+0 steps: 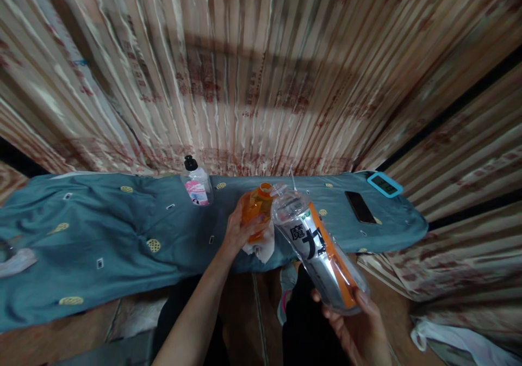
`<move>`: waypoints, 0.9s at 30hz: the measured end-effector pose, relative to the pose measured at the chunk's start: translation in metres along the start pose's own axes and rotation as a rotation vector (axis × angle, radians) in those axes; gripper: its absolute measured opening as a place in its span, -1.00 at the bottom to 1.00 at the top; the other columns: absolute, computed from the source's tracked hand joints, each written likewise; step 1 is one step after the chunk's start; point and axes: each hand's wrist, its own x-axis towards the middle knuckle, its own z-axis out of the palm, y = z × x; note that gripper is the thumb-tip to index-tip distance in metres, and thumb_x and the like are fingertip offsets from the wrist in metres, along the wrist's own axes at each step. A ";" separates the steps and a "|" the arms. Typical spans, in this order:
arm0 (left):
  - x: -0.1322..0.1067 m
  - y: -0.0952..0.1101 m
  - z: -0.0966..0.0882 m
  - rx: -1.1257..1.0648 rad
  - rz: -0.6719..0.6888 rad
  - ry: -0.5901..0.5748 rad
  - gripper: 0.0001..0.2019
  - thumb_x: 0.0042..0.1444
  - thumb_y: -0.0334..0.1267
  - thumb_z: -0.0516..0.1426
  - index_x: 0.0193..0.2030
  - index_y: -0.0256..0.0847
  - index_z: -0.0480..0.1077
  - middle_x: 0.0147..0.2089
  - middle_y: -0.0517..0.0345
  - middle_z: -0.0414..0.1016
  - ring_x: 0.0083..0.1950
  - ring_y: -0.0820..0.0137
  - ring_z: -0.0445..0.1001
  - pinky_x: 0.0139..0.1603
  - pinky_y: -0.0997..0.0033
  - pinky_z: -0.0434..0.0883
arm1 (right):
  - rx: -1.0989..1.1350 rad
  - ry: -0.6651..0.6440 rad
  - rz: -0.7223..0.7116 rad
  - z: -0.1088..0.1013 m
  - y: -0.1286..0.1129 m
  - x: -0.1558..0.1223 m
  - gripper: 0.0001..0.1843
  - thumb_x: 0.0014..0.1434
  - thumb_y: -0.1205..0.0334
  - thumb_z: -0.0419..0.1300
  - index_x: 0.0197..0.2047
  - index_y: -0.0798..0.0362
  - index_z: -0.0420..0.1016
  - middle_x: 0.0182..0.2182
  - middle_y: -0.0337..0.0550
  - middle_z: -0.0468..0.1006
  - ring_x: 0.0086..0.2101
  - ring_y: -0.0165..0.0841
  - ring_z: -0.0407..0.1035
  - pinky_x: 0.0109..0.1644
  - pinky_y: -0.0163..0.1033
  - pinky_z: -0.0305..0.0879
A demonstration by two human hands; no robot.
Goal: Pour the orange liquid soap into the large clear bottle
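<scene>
My left hand (240,224) is closed around a small translucent orange bottle (259,208), which stands on or just above the cloth-covered surface with its mouth open at the top. In my right hand (359,322) is a large clear plastic bottle (318,252) with a silver and orange label, gripped near its base. That bottle tilts down to the left, and its neck is close to the orange bottle's mouth. Whether the two mouths touch, I cannot tell. A crumpled white tissue (261,249) lies under the orange bottle.
On the teal patterned cloth (134,230) stands a clear pump bottle (198,186) with a black top. To the right lie a dark phone (360,207) and a blue-framed digital clock (385,184). Pleated curtains (244,72) hang close behind. A white item (18,262) lies far left.
</scene>
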 end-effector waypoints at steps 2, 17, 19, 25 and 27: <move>0.003 0.004 -0.001 0.037 0.001 0.015 -0.40 0.02 -0.03 0.34 0.20 -0.16 0.40 0.13 -0.02 0.65 0.11 0.13 0.65 0.22 0.09 0.55 | -0.021 -0.078 0.026 -0.006 0.000 0.003 -0.60 0.15 -0.12 0.44 -0.09 -0.01 0.70 -0.16 0.07 0.70 -0.29 -0.22 0.62 -0.30 -0.26 0.58; 0.036 0.052 -0.006 0.254 0.126 -0.152 -0.50 -0.02 -0.16 0.32 0.10 -0.16 0.48 0.04 0.04 0.68 0.06 0.14 0.65 0.17 0.18 0.53 | 0.010 0.135 0.003 0.021 -0.003 -0.004 -0.50 0.00 -0.19 0.51 -0.09 -0.05 0.69 -0.34 -0.04 0.67 -0.49 -0.39 0.46 -0.39 -0.35 0.47; 0.038 0.054 -0.005 0.303 0.140 -0.167 -0.59 0.01 -0.16 0.29 0.02 -0.20 0.50 -0.02 0.01 0.68 0.02 0.13 0.65 0.13 0.16 0.53 | 0.030 0.162 -0.005 0.024 -0.002 -0.005 -0.54 -0.02 -0.19 0.52 -0.16 -0.07 0.71 -0.36 -0.03 0.67 -0.51 -0.40 0.44 -0.41 -0.36 0.45; 0.036 0.046 0.001 0.234 0.174 -0.133 -0.62 0.10 -0.07 0.22 0.01 -0.20 0.46 -0.06 0.01 0.66 -0.05 0.18 0.63 0.04 0.23 0.53 | 0.015 0.184 0.040 0.027 -0.006 -0.003 -0.46 -0.13 -0.25 0.55 -0.14 -0.13 0.75 -0.32 -0.01 0.69 -0.42 -0.33 0.55 -0.41 -0.40 0.45; 0.035 0.044 0.004 0.224 0.160 -0.115 -0.63 0.11 -0.05 0.23 0.00 -0.17 0.46 -0.09 0.06 0.65 -0.07 0.20 0.63 0.02 0.26 0.53 | 0.011 0.188 0.039 0.028 -0.008 -0.003 -0.47 -0.15 -0.25 0.56 -0.18 -0.12 0.75 -0.31 -0.01 0.70 -0.41 -0.30 0.56 -0.43 -0.37 0.46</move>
